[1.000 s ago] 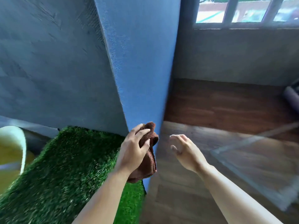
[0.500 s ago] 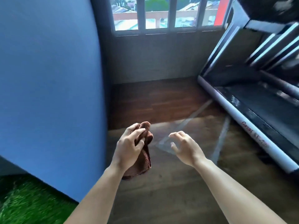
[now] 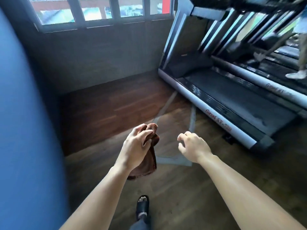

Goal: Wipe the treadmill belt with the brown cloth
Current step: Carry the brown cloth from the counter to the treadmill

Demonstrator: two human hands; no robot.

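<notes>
The left hand (image 3: 135,147) grips the bunched brown cloth (image 3: 148,156), which hangs lengthwise, top pointing far, in mid-air over the wooden floor (image 3: 103,110). The right hand (image 3: 192,146) hovers just right of it, empty, fingers loosely curled. The treadmill belt (image 3: 240,95) runs from near right to far left, well apart, with open floor between. A blue wall (image 3: 25,113) stands close left; windows (image 3: 99,10) line the far wall.

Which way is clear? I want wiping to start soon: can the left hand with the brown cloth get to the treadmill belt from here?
Probably not yet. The left hand grips the brown cloth over the wooden floor, well short of the treadmill belt. Nothing blocks the way except the side rail to reach over, so stepping closer should do.
</notes>
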